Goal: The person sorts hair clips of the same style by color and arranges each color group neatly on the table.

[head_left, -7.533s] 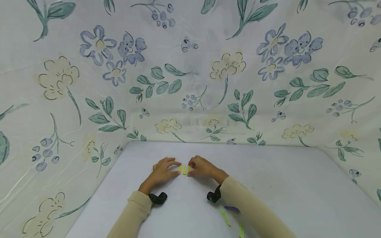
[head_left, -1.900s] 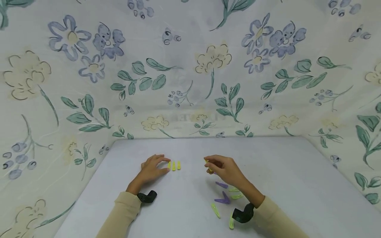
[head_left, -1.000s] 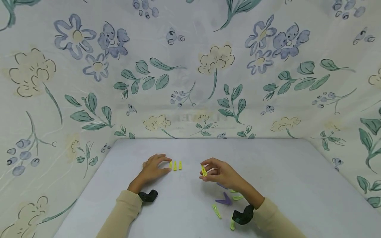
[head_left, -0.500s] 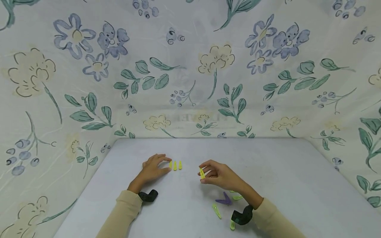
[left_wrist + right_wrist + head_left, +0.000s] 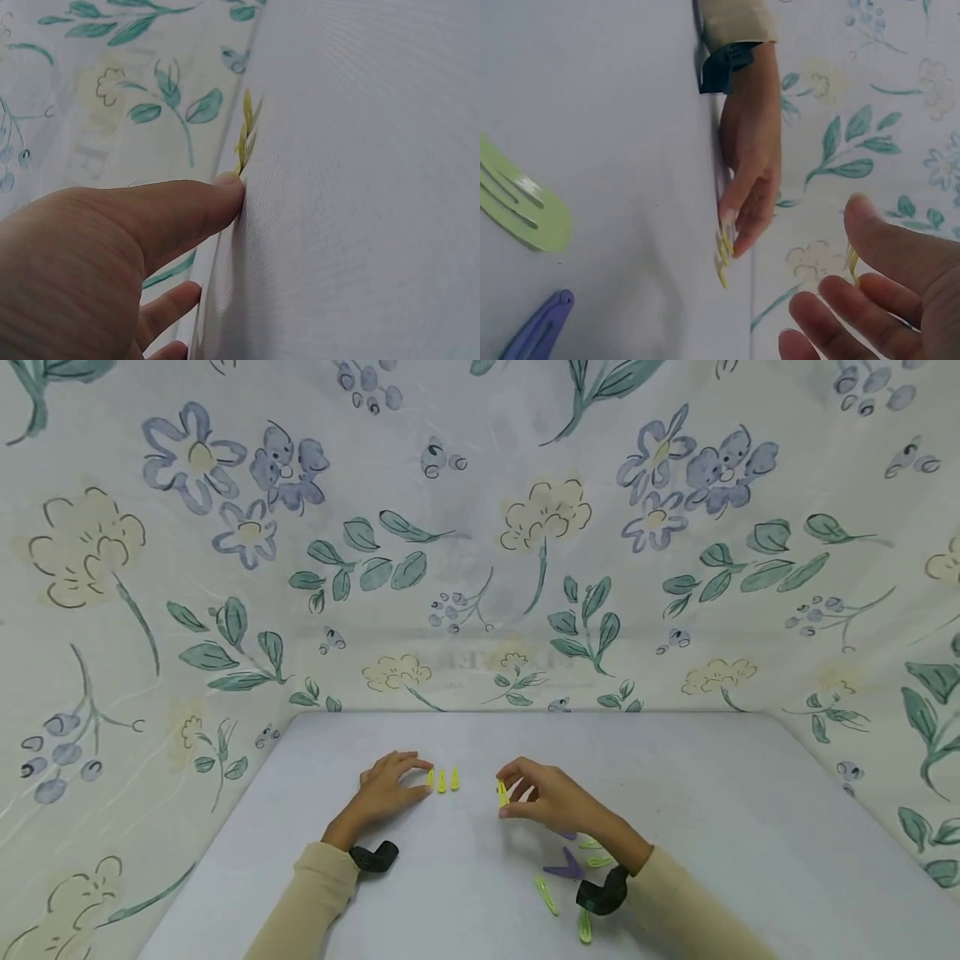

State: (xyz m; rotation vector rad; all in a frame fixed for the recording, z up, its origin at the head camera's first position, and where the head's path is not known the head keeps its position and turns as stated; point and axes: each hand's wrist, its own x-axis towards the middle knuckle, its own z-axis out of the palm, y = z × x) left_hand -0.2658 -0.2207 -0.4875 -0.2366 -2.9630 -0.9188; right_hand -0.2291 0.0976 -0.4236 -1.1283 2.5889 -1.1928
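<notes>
Three yellow snap hair clips stand side by side in a short row on the white table. My left hand (image 5: 384,785) rests at the row's left end, thumb and index finger at the two ends of the leftmost yellow hair clip (image 5: 431,778). Beside it are the middle clip (image 5: 442,781) and the right-hand clip (image 5: 454,779). Right of the row, my right hand (image 5: 551,795) pinches another yellow hair clip (image 5: 502,793) between thumb and fingers, raised over the table. In the right wrist view that clip (image 5: 852,261) is mostly hidden by the fingers.
Below my right forearm lie loose purple hair clips (image 5: 566,863) and several light green hair clips (image 5: 546,895), partly covered by the arm and the black wrist camera (image 5: 602,892). A flower-patterned sheet (image 5: 480,610) rises behind the table's back edge.
My right hand has left the row's right-hand clip and picked up another yellow clip. Over the last second it has moved slightly left with it. My left hand stays at the leftmost clip.
</notes>
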